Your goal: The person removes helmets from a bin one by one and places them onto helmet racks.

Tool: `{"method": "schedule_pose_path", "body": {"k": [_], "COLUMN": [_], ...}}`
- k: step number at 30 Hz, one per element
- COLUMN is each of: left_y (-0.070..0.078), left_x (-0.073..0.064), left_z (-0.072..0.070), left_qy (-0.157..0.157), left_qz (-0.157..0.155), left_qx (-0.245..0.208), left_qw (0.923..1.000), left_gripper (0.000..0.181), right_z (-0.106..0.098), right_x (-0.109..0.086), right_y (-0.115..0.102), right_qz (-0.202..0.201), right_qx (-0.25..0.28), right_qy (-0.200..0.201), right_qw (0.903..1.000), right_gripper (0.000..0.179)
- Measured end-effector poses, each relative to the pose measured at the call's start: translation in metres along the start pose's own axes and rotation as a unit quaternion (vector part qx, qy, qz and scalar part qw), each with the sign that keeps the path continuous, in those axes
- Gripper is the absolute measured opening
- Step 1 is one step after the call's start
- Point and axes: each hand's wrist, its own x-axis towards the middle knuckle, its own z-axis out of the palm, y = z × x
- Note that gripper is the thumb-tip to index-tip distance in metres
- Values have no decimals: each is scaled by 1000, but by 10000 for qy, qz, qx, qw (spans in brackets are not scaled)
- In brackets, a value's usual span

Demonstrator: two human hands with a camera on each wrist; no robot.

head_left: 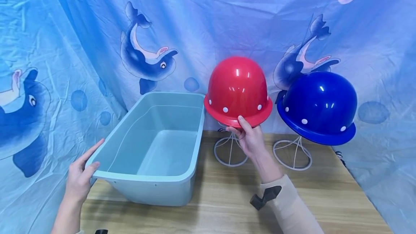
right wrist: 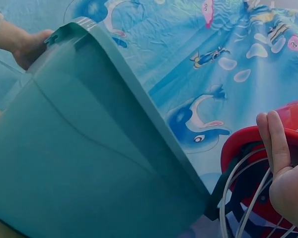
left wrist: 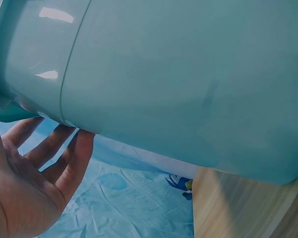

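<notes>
My left hand [head_left: 79, 178] grips the near left corner of a light teal plastic tub [head_left: 146, 178], the thumb over its rim. In the left wrist view, the fingers [left wrist: 80, 158] lie against the tub's outer wall. On the right, my right hand [head_left: 252, 142] holds the brim of a shiny red hard hat [head_left: 238, 86] with white studs, thumb on top of the brim. Seen from the right wrist, two fingers [right wrist: 278, 141] reach up along the brim, and a dark inner harness shows underneath. The red hat is above a white wire stand [head_left: 229, 165].
To the right, a blue hard hat [head_left: 325, 104] rests tilted on a second white wire stand [head_left: 294, 169]. Everything stands on a wood-grain table [head_left: 227, 205]. Behind it hangs a blue curtain [head_left: 208, 21] printed with dolphins. The tub's inside shows no objects.
</notes>
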Motion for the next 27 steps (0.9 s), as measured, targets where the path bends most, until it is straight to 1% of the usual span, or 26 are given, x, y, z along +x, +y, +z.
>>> {"method": "schedule_pose_path", "body": {"k": [5,8,10,15,19,23,27], "left_y": [1,1,0,-3,-3,-3,-3], "left_x": [-1,-1,-1,-1,-1,-1,-1], "left_z": [0,0,0,-1,0,1,1], "left_qy": [26,25,25,-19,40,136,92], "left_qz": [-128,-136,-85,56,-58,-183,-105], "left_qx": [11,69,117,-122,-317,-350,-402], "left_qw": [9999,9999,9999,9999,9995,9991,9991], "left_gripper": [57,57,57,57,57,58,58], "right_z": [-3,-4,-5,-8,-12,-14,-15], "right_x": [-3,-5,-6,-8,-11,-13,-14], "right_y": [4,6,8,14,17,19,20], "right_qz": [13,23,17,-78,-82,-49,-21], "right_qx": [25,42,38,-17,-61,-107,-115], "right_qy": [178,209,182,22,23,55,37], "right_qw": [9998,9998,9998,10000,9999,9999,9999], "right_gripper": [22,22,22,23,22,23,24]}}
